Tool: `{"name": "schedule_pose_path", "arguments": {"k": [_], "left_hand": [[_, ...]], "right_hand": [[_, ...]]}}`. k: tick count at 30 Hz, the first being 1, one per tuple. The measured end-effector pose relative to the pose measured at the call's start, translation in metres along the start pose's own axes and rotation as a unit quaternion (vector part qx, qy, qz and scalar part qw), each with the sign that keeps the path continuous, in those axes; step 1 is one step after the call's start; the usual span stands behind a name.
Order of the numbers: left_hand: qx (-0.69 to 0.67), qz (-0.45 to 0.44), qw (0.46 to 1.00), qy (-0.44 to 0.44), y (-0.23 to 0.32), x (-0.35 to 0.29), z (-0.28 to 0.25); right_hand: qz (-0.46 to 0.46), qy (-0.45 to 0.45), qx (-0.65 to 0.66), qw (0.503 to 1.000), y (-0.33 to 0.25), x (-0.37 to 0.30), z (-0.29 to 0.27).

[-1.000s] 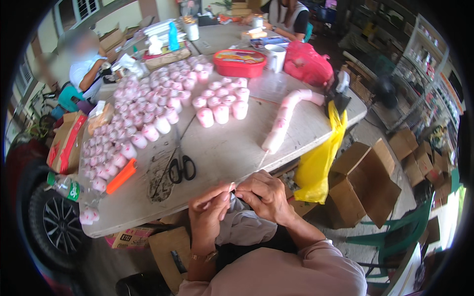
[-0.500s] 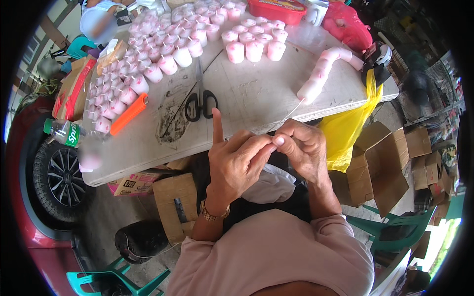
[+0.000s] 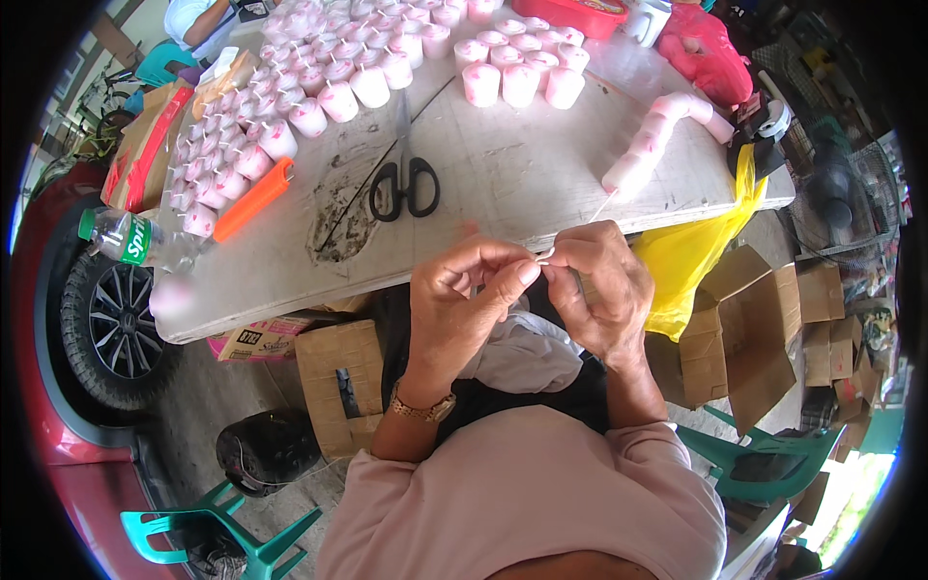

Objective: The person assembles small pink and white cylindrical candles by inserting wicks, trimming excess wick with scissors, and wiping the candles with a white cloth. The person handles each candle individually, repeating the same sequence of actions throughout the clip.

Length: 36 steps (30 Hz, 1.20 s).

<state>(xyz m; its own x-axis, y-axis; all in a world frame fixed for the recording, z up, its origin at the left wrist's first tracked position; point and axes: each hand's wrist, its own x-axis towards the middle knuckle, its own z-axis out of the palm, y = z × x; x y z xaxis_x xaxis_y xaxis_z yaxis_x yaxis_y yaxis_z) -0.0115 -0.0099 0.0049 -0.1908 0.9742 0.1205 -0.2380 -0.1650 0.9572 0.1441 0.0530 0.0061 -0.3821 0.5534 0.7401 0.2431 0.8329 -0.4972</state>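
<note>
At the table's front edge, my left hand and my right hand meet, both closed in a pinch. Between their fingertips runs a thin white string, bent into a small loop. It leads up to a row of pink-and-white candles threaded end to end, lying curved on the table at the right. Beyond my left hand lie black-handled scissors and an orange cutter. Many small pink-and-white candles with wicks stand packed at the far left; a smaller group stands at the back middle.
The pale table carries a red tub, a white mug, a pink plastic bag and a green-capped bottle. A yellow bag hangs at the right edge. Open cardboard boxes and green chairs stand below.
The string between my fingertips now shows as a small loop. My left index finger, stretched upward before, has bent in toward the string. The view has shifted slightly.
</note>
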Motion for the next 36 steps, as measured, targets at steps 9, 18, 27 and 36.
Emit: {"name": "schedule_pose_path", "arguments": {"k": [9, 18, 27, 36], "left_hand": [[-0.037, 0.036, 0.998, -0.035, 0.004, -0.002, 0.001], [0.068, 0.033, 0.997, 0.000, 0.006, -0.004, -0.001], [0.336, 0.338, 0.869, 0.135, -0.008, 0.002, 0.014], [0.252, 0.300, 0.911, 0.130, -0.012, 0.005, 0.010]], "right_hand": [[-0.095, 0.043, 0.009, 0.995, -0.005, 0.006, 0.006], [-0.114, -0.011, -0.028, 0.993, -0.006, 0.010, -0.002], [-0.106, -0.028, -0.087, 0.990, -0.003, 0.014, -0.002], [-0.052, 0.058, -0.049, 0.996, -0.015, 0.007, 0.001]]}}
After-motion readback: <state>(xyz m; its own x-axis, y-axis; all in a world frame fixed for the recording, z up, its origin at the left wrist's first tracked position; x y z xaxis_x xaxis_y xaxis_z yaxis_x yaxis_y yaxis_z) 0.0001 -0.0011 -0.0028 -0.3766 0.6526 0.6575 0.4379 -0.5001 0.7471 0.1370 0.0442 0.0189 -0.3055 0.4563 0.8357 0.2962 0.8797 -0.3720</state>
